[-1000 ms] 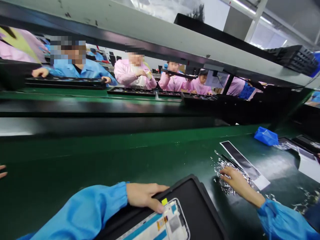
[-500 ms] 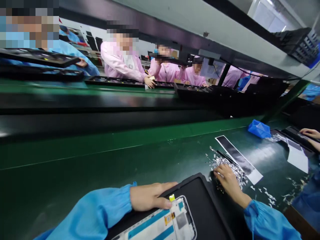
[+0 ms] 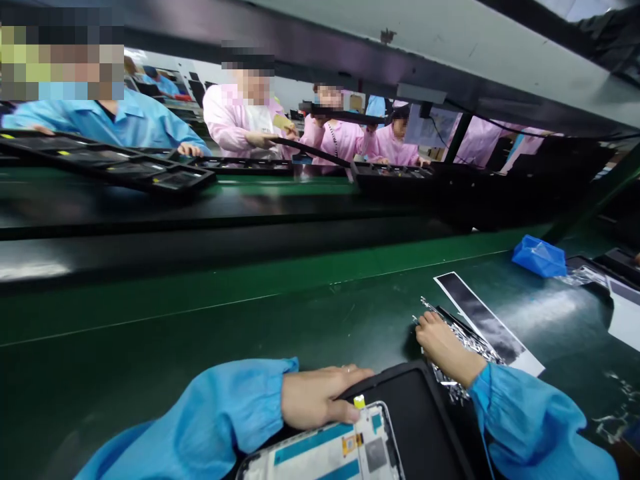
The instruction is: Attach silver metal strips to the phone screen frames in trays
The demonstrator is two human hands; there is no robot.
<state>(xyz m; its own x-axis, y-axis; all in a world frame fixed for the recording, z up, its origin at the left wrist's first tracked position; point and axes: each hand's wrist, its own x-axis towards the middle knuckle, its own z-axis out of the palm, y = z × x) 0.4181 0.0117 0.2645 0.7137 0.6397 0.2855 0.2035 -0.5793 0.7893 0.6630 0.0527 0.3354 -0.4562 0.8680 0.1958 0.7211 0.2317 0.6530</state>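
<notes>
My left hand (image 3: 320,395) lies stretched over the edge of a black tray (image 3: 417,413), its thumb touching the corner of a phone screen assembly (image 3: 325,460). White-backed with blue strips, the assembly has an orange flex piece and a small yellow tab (image 3: 359,401) near my thumb. My right hand (image 3: 445,343) is at a heap of small silvery-white pieces (image 3: 473,343), right of the tray. Its fingers are curled together with tips turned away, so anything pinched in them is hidden.
Beyond the heap lies a dark strip with white borders (image 3: 480,317). A blue bin (image 3: 540,256) stands farther right, near white sheets (image 3: 625,313). Across the bench, people in blue and pink smocks handle black trays (image 3: 165,175). A shelf beam (image 3: 350,40) crosses overhead.
My right hand has shifted left and its fingers have curled in at the heap's near-left side. Opposite, a person in blue has lowered a tray; one in pink has raised a tray.
</notes>
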